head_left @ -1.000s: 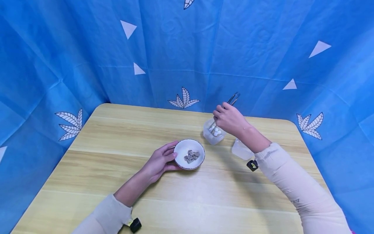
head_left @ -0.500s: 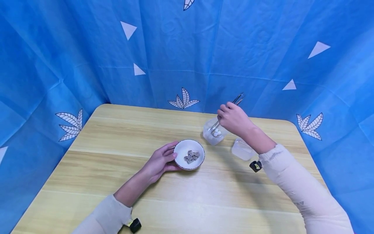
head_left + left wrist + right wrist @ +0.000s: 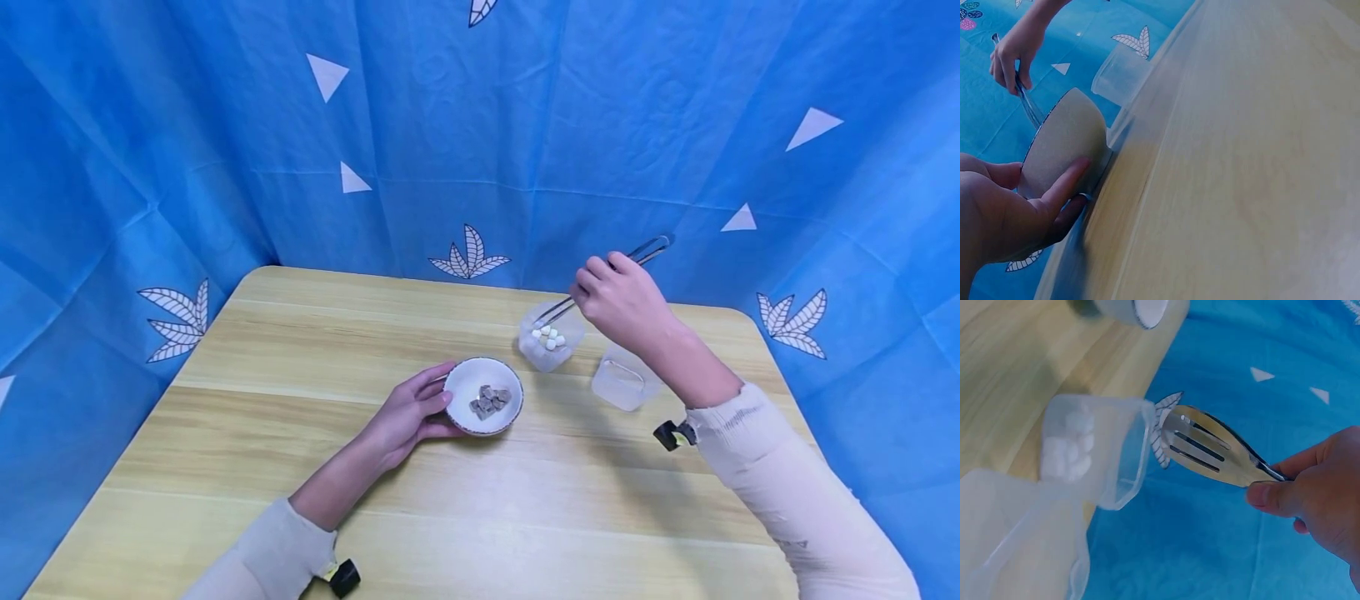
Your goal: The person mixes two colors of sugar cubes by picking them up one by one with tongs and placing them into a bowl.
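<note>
My left hand [image 3: 412, 414] holds a white bowl [image 3: 467, 386] with a dark speckled rim at its left side. Several grey-brown cubes [image 3: 487, 403] lie in the bowl. In the left wrist view, fingers spread along the outer wall of the tilted bowl [image 3: 1066, 144]. My right hand [image 3: 621, 302] grips slotted metal tongs [image 3: 557, 311], their ends over a clear plastic container [image 3: 546, 358]. Several small white pieces [image 3: 548, 337] lie in that container. Something pale shows at the tips of the tongs [image 3: 1204, 447] in the right wrist view; I cannot tell whether they pinch it.
Just right of the first container stands a second clear plastic container [image 3: 618, 392], under my right forearm. Both are on the wooden table [image 3: 300, 333]. A blue curtain [image 3: 630, 125] with white triangles and leaf prints hangs behind the table's far edge.
My right hand has moved to the right, and the tongs now slant flatter, with their ends lifted off the white pieces. My left hand and the bowl have stayed in place.
</note>
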Demonstrator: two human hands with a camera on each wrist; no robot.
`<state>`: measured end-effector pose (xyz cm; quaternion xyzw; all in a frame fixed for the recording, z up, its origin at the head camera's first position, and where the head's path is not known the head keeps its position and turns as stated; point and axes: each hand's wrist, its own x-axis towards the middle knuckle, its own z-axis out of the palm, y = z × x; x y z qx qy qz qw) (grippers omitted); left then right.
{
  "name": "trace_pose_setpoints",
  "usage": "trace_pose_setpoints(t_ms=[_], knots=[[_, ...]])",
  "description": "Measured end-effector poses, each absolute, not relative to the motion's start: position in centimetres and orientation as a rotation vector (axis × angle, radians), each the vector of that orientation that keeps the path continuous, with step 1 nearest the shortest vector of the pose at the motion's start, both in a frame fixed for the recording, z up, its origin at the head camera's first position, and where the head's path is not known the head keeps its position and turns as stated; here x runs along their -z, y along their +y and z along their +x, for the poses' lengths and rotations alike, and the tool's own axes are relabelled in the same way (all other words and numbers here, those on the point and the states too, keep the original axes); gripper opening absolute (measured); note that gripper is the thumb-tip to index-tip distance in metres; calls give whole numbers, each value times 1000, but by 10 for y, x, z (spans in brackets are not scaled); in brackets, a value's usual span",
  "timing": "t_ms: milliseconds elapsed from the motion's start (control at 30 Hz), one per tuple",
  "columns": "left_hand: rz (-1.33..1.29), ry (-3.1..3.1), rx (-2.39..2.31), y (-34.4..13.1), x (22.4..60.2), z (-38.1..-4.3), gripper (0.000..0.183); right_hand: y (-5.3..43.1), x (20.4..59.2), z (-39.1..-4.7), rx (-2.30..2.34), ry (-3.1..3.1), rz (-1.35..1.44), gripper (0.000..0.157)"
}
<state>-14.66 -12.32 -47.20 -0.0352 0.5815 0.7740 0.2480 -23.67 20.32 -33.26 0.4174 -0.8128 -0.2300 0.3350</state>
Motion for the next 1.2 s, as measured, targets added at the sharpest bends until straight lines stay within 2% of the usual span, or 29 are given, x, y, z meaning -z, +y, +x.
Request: trace_pose_setpoints(t_ms=[567, 1200], knots=[[-112, 1590, -2107, -123, 471, -146, 60, 169, 343, -200, 449, -2046, 1242, 14], [-113, 1587, -2110, -122, 470, -146, 61, 172, 349, -199, 499, -2063, 1209, 16]])
